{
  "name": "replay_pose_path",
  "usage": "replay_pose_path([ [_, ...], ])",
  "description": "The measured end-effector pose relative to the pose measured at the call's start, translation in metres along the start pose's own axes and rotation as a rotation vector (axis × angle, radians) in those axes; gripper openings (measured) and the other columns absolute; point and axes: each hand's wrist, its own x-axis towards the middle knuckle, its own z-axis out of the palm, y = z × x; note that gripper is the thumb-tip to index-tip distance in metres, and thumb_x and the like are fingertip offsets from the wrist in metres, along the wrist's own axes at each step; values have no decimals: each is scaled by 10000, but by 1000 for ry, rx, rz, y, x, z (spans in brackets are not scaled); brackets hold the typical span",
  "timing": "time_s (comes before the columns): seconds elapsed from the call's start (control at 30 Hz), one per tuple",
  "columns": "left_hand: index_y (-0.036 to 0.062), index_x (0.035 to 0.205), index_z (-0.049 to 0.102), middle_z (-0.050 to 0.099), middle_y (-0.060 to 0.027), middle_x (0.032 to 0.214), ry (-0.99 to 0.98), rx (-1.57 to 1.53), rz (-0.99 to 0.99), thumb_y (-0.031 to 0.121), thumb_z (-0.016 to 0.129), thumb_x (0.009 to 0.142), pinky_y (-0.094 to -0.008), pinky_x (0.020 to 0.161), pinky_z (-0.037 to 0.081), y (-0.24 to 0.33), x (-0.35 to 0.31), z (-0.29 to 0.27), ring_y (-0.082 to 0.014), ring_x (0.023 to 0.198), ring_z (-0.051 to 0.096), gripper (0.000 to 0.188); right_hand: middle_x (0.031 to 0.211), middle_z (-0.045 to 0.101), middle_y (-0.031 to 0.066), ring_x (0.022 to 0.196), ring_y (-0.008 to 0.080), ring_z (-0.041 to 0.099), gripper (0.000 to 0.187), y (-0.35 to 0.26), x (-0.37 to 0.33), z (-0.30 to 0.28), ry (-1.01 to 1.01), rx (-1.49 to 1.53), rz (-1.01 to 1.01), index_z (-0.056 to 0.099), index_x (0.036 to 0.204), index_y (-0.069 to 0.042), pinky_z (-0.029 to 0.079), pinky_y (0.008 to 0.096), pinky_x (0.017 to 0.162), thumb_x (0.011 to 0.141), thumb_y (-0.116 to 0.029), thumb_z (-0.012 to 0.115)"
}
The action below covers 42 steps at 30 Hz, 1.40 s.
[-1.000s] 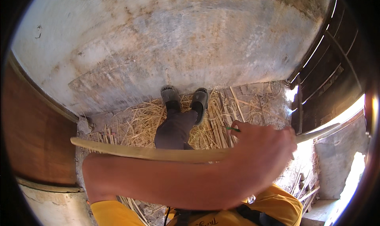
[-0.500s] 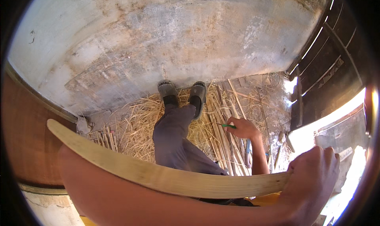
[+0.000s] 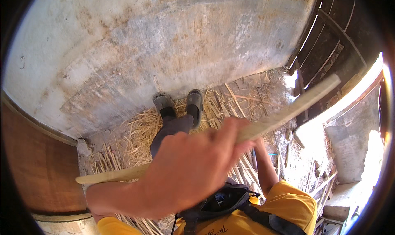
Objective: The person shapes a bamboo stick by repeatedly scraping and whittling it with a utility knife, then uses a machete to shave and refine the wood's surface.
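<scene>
My left hand [image 3: 193, 165] is wrapped round a long, flat, pale bamboo strip [image 3: 294, 107] near the middle of the view. One end reaches up to the right, before the dark boards; the other comes out behind my left forearm, at the lower left. My hand is blurred by motion. My right forearm [image 3: 266, 169] comes up from the yellow sleeve at the lower right. Its hand lies mostly behind my left hand and the strip, so its fingers are hidden. A thin teal thing [image 3: 271, 154] shows beside the right forearm; I cannot tell whether it is held.
A stained wall [image 3: 173, 41] rises beyond my dark shoes [image 3: 194, 107]. Straw-like shavings [image 3: 142, 130] and split strips cover the floor. Brown panelling [image 3: 37, 156] stands at the left, dark boards [image 3: 345, 37] at the far right. An open black bag [image 3: 218, 202] hangs at my waist.
My left hand has swung from the lower right to the middle, turning the strip so its right end points upward. The right hand, earlier visible with a green pencil-like stick, is now mostly hidden.
</scene>
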Motion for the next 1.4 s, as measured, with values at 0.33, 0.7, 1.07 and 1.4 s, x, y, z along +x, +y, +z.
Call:
replay_pose_path([
  [0.33, 23, 999, 654, 576, -133, 653, 298, -378, -212, 274, 758, 1068, -392, 546, 409, -82, -24, 84, -249, 534, 558, 280, 955, 683, 29, 505, 19, 332, 488, -43, 4, -49, 230, 1324, 123, 611, 1474, -47, 235, 223, 467, 1126, -389, 634],
  [0.7, 18, 973, 666, 572, -115, 652, 417, -372, -256, 224, 830, 1019, -358, 522, 388, -86, -45, 147, -171, 518, 502, 268, 1016, 786, 58, 554, 5, 406, 313, -115, 0, -24, 240, 1315, 58, 667, 1293, -46, 268, 227, 509, 1003, -40, 787],
  [1.07, 6, 1011, 703, 524, 1, 599, 549, -549, -387, 185, 798, 1043, -286, 507, 310, -77, -62, 169, -23, 559, 416, 206, 966, 745, 67, 812, 116, 640, 336, -120, -8, -16, 311, 958, -106, 652, 1293, 1, 485, 274, 726, 1010, -113, 794],
  [1.4, 8, 1052, 733, 506, 89, 682, 514, -806, -500, 230, 686, 1124, -236, 558, 274, -83, -73, 185, 8, 642, 404, 238, 885, 734, 103, 735, 267, 724, 347, -123, -26, -19, 90, 137, -422, 803, 1180, -68, 555, 375, 637, 924, -283, 897],
])
